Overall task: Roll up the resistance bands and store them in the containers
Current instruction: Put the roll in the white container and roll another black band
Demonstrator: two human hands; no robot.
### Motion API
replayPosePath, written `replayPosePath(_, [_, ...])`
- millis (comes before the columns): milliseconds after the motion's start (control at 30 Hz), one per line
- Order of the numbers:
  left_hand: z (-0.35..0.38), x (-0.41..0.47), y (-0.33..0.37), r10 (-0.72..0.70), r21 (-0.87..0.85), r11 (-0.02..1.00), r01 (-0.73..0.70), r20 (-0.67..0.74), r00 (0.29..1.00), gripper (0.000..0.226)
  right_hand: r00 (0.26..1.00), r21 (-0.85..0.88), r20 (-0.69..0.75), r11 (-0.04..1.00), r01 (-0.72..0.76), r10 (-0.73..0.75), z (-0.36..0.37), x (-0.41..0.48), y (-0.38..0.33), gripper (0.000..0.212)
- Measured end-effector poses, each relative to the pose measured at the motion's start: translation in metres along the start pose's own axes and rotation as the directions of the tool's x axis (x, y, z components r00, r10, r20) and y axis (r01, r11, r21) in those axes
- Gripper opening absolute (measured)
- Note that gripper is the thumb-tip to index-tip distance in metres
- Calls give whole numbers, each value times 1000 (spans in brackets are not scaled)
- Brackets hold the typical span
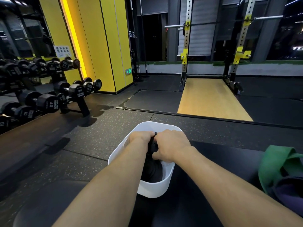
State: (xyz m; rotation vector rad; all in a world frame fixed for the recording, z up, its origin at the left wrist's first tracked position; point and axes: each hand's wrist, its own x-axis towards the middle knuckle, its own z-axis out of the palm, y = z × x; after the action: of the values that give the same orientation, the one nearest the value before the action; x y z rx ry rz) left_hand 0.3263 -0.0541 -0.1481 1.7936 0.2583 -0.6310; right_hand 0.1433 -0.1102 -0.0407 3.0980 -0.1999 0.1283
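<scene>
A white container (165, 185) stood on the floor directly in front of the person, and both forearms reached into its open top. Inside it lay the black band (152, 171), bunched against the near wall and rising toward the middle of the opening. The left hand (139, 138) was over the far left part of the container, its fingers curled downward and gripping the upper end of the black band. The right hand (170, 145) was just beside it over the container's right half, knuckles up, fingers bent round the same band and the thumb tucked low against it; the two hands nearly touched at the band's top. Whether the band was fully rolled could not be told, since the hands covered much of it. To the right of the container, well apart from it, a green band (275, 163) lay looped on a dark smooth surface (221, 161), with a purple band (288, 192) just beneath it. Far to the left of the container stood a dumbbell rack (78, 104), and beyond the container were a wooden platform (211, 99) and a squat rack (185, 63).
</scene>
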Motion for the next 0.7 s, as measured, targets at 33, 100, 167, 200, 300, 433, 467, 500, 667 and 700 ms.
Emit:
replayPosePath(33, [3, -8, 5, -11, -6, 1000, 11, 3, 1000, 73, 1000, 10, -7, 1000, 5, -5, 1, 0, 0, 22])
replayPosePath(100, [-1, -67, 13, 67, -87, 994, -67, -6, 998, 37, 1000, -7, -11, 1000, 12, -12, 4, 0, 1, 13])
replayPosePath(167, [1, -84, 13, 170, -94, 979, -179, -98, 981, 12, 1000, -48, -10, 999, 21, -22, 7, 0, 3, 22])
replayPosePath(200, [0, -85, 12, 236, -31, 970, -241, -116, 965, 11, 1000, -60, -2, 998, 27, -28, 8, 0, 3, 25])
replayPosePath(300, [-3, -89, 12, 294, 260, 929, -262, -91, 952, 27, 999, -58, 24, 998, 29, -27, 9, 1, 2, 26])
replayPosePath(433, [-3, -83, 6, 481, 580, 760, -294, -197, 854, 19, 999, -39, 40, 999, -2, 4, 10, 3, 2, 22])
replayPosePath(467, [-2, -87, 7, 510, 659, 701, -273, -195, 838, 18, 999, -43, 44, 999, -5, 7, 11, 3, 2, 19])
replayPosePath(500, [-2, -91, 7, 542, 733, 631, -254, -183, 820, 18, 999, -46, 47, 999, -7, 9, 11, 3, 2, 14])
replayPosePath(667, [1, -105, 11, 587, 907, 354, -227, -26, 809, 25, 997, 4, 77, 1000, -30, 30, 13, 4, 5, 20])
replayPosePath(700, [1, -105, 11, 571, 922, 318, -223, 1, 821, 26, 996, 15, 83, 999, -32, 31, 13, 4, 5, 21])
